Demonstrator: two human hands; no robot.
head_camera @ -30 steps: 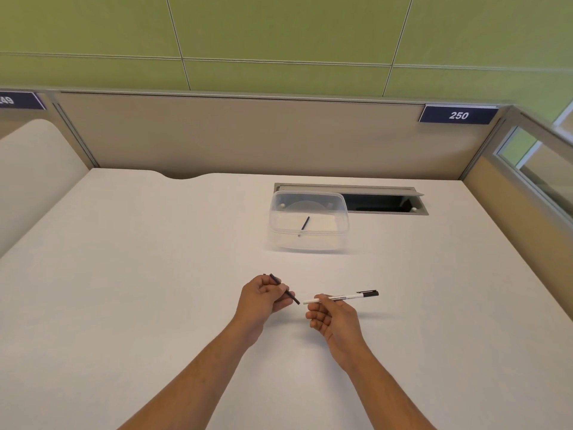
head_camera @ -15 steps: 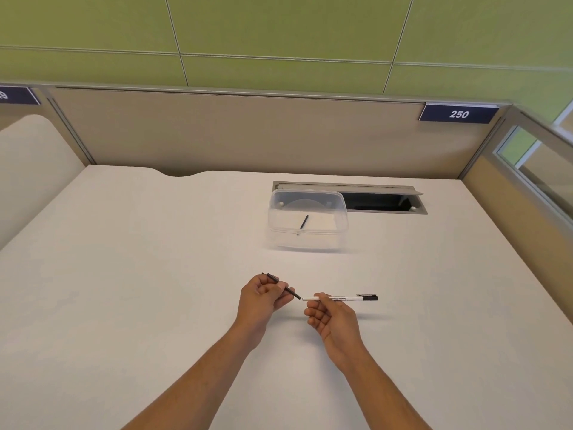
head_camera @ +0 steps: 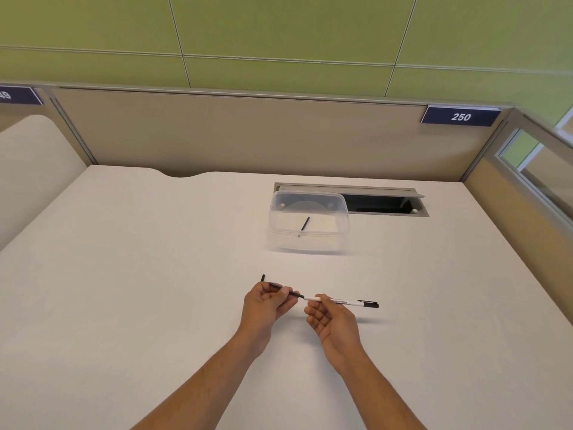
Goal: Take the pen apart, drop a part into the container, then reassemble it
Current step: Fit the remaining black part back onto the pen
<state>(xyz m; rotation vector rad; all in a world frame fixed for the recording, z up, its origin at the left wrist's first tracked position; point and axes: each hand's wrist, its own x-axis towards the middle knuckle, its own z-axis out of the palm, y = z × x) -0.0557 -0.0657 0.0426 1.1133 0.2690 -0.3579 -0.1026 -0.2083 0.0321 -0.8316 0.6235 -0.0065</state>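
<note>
Here, the dark cap (head_camera: 286, 290) is pinched by the left hand (head_camera: 269, 302) and the white barrel (head_camera: 336, 301) by the right hand (head_camera: 329, 318) at lower centre; if misaligned, the tip may be jammed.

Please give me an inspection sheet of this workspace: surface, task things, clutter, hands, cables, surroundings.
Surface: white desk, with an open cable hatch at the back.
Job's things: white pen barrel in the right hand; dark thin part in the left hand, its tip at the barrel's open end; clear container holding one dark thin piece.
Clutter: small dark bit on the desk.
Grippers: left hand and right hand both pinching.
Cables: nothing seen.
Surroundings: beige partition, sign 250, green wall.
</note>
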